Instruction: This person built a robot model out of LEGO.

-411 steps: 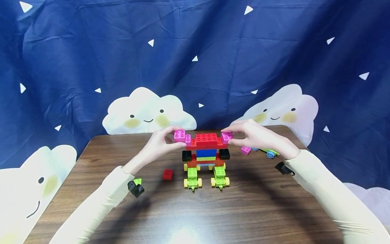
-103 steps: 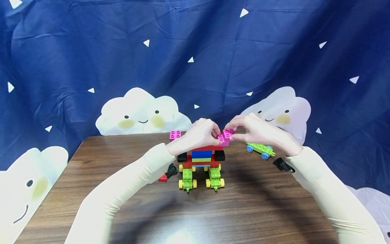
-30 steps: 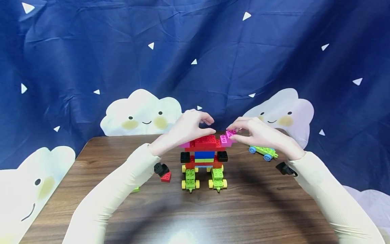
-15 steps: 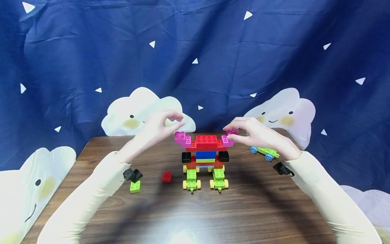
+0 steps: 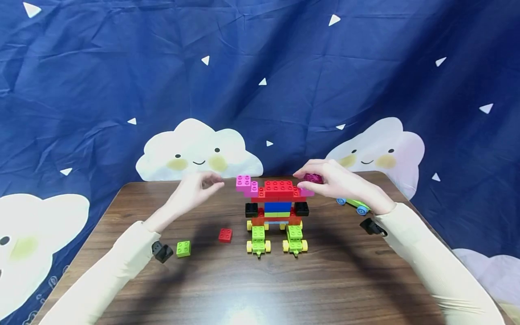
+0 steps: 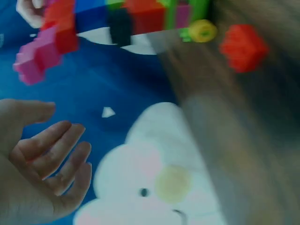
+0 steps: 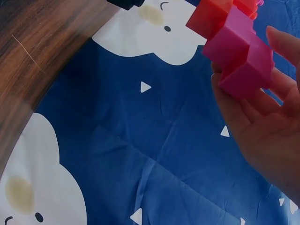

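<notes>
A figure of toy building bricks (image 5: 277,206) stands on wheeled green bases, with red, blue and black bricks above. Stepped pink bricks (image 5: 243,181) jut from its left shoulder. My right hand (image 5: 334,179) is at the opposite shoulder, its fingers curled round the outer pink brick (image 7: 248,70); in the head view this hand partly covers it. My left hand (image 5: 194,189) hovers left of the figure, apart from the bricks and holding nothing. In the left wrist view, its fingers (image 6: 70,140) are loosely bent.
On the brown table (image 5: 243,284), a loose red brick (image 5: 225,235) and a lime green brick (image 5: 183,248) lie left of the figure. A green car base with blue wheels (image 5: 357,206) sits behind my right forearm. A blue cloud-print cloth (image 5: 260,104) hangs behind the table.
The loose pink brick at right has left the table, and the right shoulder gained a pink brick. My left hand moved from that shoulder, across the figure, to the left. My right hand stayed there.
</notes>
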`<action>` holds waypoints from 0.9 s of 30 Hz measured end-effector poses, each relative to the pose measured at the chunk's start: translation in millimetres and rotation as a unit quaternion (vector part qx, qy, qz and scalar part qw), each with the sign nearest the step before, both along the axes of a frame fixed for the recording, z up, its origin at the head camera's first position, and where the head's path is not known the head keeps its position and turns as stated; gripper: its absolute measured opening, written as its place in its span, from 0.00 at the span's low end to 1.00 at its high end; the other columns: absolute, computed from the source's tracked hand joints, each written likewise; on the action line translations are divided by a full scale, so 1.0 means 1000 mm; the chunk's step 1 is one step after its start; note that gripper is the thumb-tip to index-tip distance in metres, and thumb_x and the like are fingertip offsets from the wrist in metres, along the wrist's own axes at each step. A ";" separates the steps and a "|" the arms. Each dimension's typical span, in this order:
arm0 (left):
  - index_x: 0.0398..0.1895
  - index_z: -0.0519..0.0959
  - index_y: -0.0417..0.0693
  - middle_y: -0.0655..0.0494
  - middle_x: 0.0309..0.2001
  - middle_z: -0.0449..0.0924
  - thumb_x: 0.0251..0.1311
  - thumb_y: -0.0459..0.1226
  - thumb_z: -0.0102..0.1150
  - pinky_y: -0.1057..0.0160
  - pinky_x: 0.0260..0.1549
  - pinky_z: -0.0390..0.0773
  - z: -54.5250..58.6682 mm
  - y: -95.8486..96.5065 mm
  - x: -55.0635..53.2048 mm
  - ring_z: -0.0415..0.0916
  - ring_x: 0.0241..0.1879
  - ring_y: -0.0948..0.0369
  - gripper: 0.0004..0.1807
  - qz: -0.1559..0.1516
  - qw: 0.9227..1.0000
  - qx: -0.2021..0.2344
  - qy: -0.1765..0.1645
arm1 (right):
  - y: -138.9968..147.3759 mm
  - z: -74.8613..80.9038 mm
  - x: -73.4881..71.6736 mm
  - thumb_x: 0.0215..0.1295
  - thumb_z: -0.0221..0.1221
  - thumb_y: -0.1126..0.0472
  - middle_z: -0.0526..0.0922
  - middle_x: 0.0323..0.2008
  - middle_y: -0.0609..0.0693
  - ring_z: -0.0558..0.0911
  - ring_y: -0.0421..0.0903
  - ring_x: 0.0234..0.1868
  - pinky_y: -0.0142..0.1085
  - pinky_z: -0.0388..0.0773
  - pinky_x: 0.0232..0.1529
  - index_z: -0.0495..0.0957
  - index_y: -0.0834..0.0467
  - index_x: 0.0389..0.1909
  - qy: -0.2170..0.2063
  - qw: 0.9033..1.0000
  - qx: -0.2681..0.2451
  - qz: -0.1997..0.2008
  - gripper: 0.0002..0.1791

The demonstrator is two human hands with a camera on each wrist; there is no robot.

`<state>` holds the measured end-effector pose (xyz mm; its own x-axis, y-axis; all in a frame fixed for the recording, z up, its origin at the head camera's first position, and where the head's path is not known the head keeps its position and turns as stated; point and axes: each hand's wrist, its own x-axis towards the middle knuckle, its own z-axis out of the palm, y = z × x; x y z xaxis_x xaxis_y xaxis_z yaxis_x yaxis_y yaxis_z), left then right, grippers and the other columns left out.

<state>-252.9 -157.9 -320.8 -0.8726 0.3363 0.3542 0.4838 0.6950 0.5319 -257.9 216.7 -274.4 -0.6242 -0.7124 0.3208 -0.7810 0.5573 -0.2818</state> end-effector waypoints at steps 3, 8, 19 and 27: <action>0.45 0.84 0.45 0.53 0.39 0.88 0.64 0.41 0.62 0.56 0.42 0.82 -0.018 -0.005 0.000 0.84 0.39 0.59 0.11 -0.017 0.999 -0.011 -0.026 | 0.000 -0.002 0.000 0.63 0.65 0.58 0.87 0.43 0.50 0.78 0.39 0.33 0.29 0.77 0.29 0.84 0.57 0.49 -0.008 1.000 -0.005 0.003 0.14; 0.48 0.83 0.43 0.50 0.44 0.88 0.62 0.43 0.65 0.53 0.46 0.82 -0.045 -0.013 -0.002 0.84 0.44 0.57 0.16 -0.052 0.996 -0.028 -0.073 | -0.001 -0.004 -0.001 0.64 0.65 0.57 0.87 0.43 0.49 0.77 0.38 0.33 0.28 0.75 0.29 0.84 0.56 0.48 -0.009 1.000 -0.003 0.002 0.14; 0.48 0.81 0.36 0.45 0.45 0.87 0.51 0.41 0.74 0.51 0.48 0.82 -0.091 -0.014 -0.001 0.85 0.45 0.51 0.24 -0.125 0.980 -0.093 -0.123 | -0.005 -0.005 0.001 0.64 0.64 0.55 0.87 0.44 0.46 0.81 0.39 0.40 0.35 0.82 0.42 0.84 0.54 0.49 -0.015 1.000 0.009 -0.006 0.14; 0.43 0.83 0.40 0.52 0.41 0.88 0.45 0.40 0.77 0.58 0.45 0.82 -0.102 -0.009 0.001 0.84 0.41 0.56 0.22 -0.137 0.971 -0.171 -0.094 | -0.006 -0.006 0.000 0.65 0.64 0.55 0.87 0.44 0.46 0.82 0.39 0.41 0.37 0.82 0.44 0.84 0.54 0.49 -0.008 1.000 0.012 0.002 0.14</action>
